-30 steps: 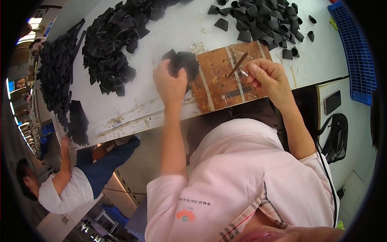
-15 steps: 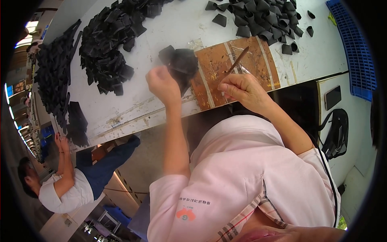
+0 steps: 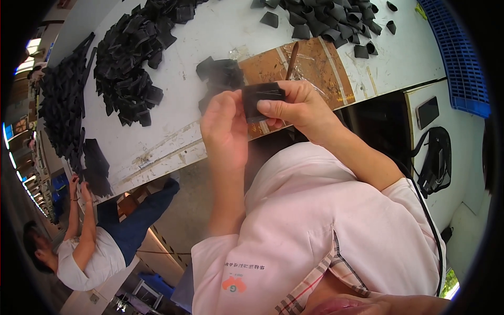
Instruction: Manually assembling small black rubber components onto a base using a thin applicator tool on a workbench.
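Observation:
A flat black piece of rubber-like sheet (image 3: 254,95) is held up between my two hands, above the near edge of the bench. My right hand (image 3: 310,111) grips it with the thumb pressed on its face. From that same hand a slim brown stick (image 3: 292,62) points up; its lower end is hidden. My left hand (image 3: 224,128) pinches the left edge of the piece with its fingertips. Behind the left hand lies a small stack of black pieces (image 3: 223,71), partly blurred. A worn brown board (image 3: 265,65) with pale tape strips lies beneath and beyond the hands.
A heap of flat black pieces (image 3: 128,63) covers the left of the white bench (image 3: 173,105). Curled black pieces (image 3: 325,21) lie at the far right, near a blue crate (image 3: 457,63). A phone (image 3: 428,113) rests at right. Another person (image 3: 94,247) works at far left.
My left hand has come from the stack toward the right hand. The black piece is now held between both hands. The brown stick has tipped more upright.

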`<move>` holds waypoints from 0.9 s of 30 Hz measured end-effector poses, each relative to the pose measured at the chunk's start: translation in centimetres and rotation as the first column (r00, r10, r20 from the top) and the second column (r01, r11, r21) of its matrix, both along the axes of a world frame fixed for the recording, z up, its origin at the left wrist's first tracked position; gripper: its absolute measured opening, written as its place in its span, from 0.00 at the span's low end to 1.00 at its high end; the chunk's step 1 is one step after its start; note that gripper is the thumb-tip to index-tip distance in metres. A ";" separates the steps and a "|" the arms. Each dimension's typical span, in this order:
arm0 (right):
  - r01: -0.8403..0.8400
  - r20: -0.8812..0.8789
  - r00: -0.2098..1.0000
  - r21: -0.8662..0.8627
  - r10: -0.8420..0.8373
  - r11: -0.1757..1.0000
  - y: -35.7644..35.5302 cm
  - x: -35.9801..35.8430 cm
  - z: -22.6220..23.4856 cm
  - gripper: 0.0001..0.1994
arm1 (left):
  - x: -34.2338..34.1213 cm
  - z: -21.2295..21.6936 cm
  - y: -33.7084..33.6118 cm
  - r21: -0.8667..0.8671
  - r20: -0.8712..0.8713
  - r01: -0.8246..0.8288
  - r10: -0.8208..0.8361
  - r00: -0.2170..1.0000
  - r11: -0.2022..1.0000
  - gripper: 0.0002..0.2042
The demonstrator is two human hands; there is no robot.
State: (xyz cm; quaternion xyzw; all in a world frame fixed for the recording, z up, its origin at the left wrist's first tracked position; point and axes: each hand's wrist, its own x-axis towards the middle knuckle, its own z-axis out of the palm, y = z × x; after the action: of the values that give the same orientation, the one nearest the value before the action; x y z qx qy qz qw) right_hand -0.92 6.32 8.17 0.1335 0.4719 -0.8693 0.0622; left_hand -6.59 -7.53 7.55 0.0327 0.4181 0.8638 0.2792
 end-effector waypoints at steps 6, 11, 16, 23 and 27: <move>0.121 0.243 0.970 -0.439 -0.012 0.891 0.3 0.7 0.4 0.06 | 3.3 0.2 1.5 -0.079 -0.184 -0.123 0.107 0.977 0.989 0.09; 0.098 0.212 0.977 -0.494 0.010 0.864 0.3 0.9 0.2 0.05 | 3.6 0.4 2.1 -0.172 -0.277 -0.210 0.158 0.948 0.962 0.06; 0.057 0.148 0.984 0.270 -0.100 0.961 0.4 1.0 0.4 0.09 | 3.2 0.0 1.6 -0.284 -0.313 -0.240 0.147 0.938 0.928 0.05; 0.486 -0.538 0.843 0.743 -0.021 0.460 0.1 1.6 -0.1 0.09 | 3.5 0.8 1.9 -0.521 -0.546 -0.272 -0.071 0.835 0.809 0.02; 0.559 -0.587 0.801 0.803 0.114 0.206 0.2 1.0 -0.1 0.06 | 3.8 0.9 3.1 -0.512 -0.778 -0.589 -0.046 0.627 0.625 0.03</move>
State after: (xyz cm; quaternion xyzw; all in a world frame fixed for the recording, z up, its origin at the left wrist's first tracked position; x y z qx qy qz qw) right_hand 0.04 6.48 8.09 -0.0321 0.8705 -0.3892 -0.2995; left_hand -2.75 -4.39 8.41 0.1888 0.7993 0.5658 -0.0726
